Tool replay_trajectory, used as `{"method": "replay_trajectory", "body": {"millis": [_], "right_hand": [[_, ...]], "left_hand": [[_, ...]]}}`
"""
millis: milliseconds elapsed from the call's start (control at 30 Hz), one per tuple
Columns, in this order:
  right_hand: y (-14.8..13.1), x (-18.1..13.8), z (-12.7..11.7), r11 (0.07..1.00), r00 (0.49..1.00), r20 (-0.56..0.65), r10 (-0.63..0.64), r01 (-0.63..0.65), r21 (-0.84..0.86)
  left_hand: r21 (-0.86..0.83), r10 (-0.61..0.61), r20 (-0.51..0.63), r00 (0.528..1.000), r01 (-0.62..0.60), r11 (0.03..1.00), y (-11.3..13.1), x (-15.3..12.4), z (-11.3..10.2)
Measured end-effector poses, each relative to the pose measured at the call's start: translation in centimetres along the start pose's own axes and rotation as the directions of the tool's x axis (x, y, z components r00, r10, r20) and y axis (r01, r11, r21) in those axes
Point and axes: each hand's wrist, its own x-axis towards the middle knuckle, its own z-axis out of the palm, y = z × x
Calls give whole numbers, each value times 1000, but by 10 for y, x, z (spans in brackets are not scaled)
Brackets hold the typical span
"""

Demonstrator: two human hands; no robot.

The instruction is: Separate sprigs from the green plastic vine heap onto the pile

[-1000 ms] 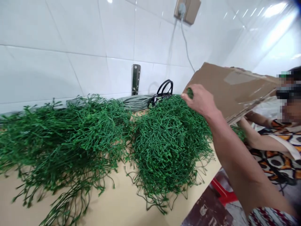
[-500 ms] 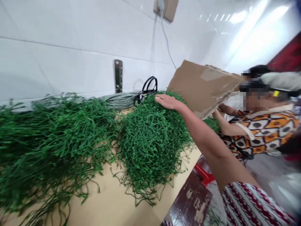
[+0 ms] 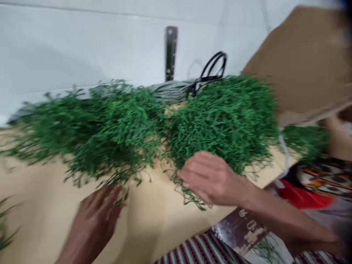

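Observation:
Two heaps of green plastic sprigs lie on a tan table: a long left heap and a rounder right heap. My right hand rests at the front foot of the right heap, fingers loosely curled and touching the strands; the picture is smeared. My left hand comes in from the lower left with fingers stretched toward the loose strands at the front edge of the left heap.
A brown cardboard sheet leans at the right, held up by another person in a patterned top. A grey bag with black handles lies behind the heaps against the white tiled wall. A red stool stands off the table's right edge.
My right hand has dropped from the top of the right heap to its front foot. My left hand has come into view. The camera has tilted down and closer.

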Motion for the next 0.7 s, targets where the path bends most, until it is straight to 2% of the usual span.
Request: {"method": "replay_trajectory", "body": {"millis": [100, 133, 267, 367, 500, 600, 700], "right_hand": [[-38, -1, 43, 987, 986, 161, 29, -54, 154], [-46, 1, 56, 980, 975, 215, 55, -93, 175], [-60, 18, 94, 952, 919, 375, 126, -218, 214], [-62, 35, 109, 946, 893, 424, 149, -254, 202], [-64, 57, 122, 958, 880, 459, 122, -226, 179], [-66, 64, 128, 969, 864, 489, 116, -206, 134], [-64, 64, 131, 969, 870, 471, 144, -220, 109]], "left_hand": [[73, -12, 186, 983, -2, 997, 6, -9, 10], [64, -36, 208, 977, 23, 998, 8, -10, 13], [-108, -143, 127, 981, 157, 982, 10, -14, 18], [-258, -204, 41, 978, 207, 944, 13, -21, 20], [-444, -221, -43, 974, 179, 878, 23, -27, 19], [-539, -178, 23, 984, 162, 827, 40, -34, 11], [-600, -50, 81, 995, 89, 795, 60, -43, -6]]}}
